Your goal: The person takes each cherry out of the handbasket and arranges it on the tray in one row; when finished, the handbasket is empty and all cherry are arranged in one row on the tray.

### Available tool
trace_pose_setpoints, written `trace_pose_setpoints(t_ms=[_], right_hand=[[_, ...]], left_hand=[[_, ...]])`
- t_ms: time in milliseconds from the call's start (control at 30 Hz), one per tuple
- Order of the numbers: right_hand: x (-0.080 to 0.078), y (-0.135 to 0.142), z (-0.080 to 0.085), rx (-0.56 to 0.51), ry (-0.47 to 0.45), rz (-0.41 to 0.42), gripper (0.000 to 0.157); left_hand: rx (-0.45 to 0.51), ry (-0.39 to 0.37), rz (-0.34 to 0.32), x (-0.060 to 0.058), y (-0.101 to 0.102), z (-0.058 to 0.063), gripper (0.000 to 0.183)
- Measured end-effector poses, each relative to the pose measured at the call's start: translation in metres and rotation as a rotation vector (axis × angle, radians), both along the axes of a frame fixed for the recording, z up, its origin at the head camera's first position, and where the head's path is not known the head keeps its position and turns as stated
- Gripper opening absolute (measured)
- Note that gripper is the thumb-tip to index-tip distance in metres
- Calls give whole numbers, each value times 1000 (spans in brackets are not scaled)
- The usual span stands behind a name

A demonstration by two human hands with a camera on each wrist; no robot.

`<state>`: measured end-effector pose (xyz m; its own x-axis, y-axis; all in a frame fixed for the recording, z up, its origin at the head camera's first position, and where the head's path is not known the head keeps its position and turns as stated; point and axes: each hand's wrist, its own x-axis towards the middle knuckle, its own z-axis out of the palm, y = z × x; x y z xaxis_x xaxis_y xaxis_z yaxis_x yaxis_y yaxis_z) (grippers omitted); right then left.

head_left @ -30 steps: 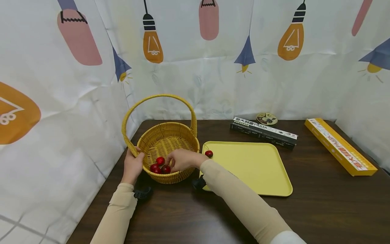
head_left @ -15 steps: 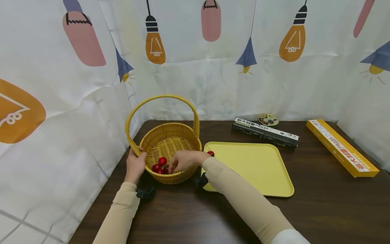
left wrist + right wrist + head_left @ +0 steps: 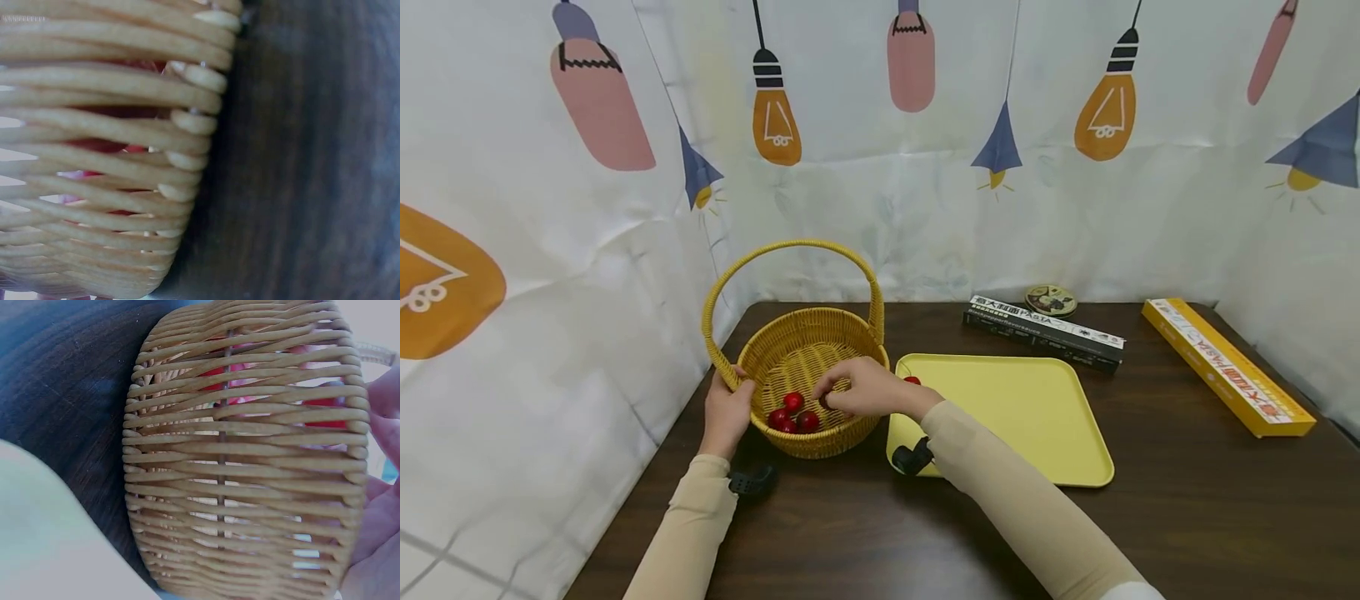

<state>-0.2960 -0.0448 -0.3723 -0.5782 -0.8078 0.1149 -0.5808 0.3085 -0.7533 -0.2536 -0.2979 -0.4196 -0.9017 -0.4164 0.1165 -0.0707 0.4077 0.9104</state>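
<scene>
A yellow wicker basket [image 3: 797, 329] with a tall hooped handle stands at the left of the table. My left hand [image 3: 727, 414] grips its left side where the handle joins the rim. Several red cherries [image 3: 793, 402] lie together at the near left of its floor. Over the basket's right part, my right hand [image 3: 868, 390] pinches a dark red cherry [image 3: 825, 402], mostly covered by the fingers. Another cherry [image 3: 912, 380] sits at the left edge of the yellow tray [image 3: 1015, 417], partly behind the right hand. Red shows through the basket weave [image 3: 250, 450] in the right wrist view.
The tray lies right of the basket, under the right forearm. Behind it are a black pasta box [image 3: 1043, 332] and round patterned coasters [image 3: 1051, 300]. A yellow pasta box [image 3: 1228, 367] lies far right. A printed curtain [image 3: 925, 208] encloses the table.
My right hand has drawn up and slightly right from the cherries, with a dark cherry now showing in its fingertips. My left hand keeps its hold on the basket.
</scene>
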Motion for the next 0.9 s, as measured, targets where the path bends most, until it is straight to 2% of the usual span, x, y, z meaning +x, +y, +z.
trace_pose_setpoints(t_ms=[133, 333, 533, 733, 900], right_hand=[[3, 10, -2, -95, -11, -39, 17], [7, 29, -5, -225, -21, -124, 26], [8, 48, -11, -325, -25, -180, 28], [4, 76, -10, -361, -22, -208, 34], [-8, 102, -9, -336, -13, -287, 35]], left_hand=[[8, 3, 0, 1, 0, 0, 24], [2, 9, 2, 0, 0, 0, 23], [4, 0, -1, -1, 0, -1, 23], [15, -9, -15, 0, 1, 0, 22], [23, -7, -12, -2, 1, 1, 23]])
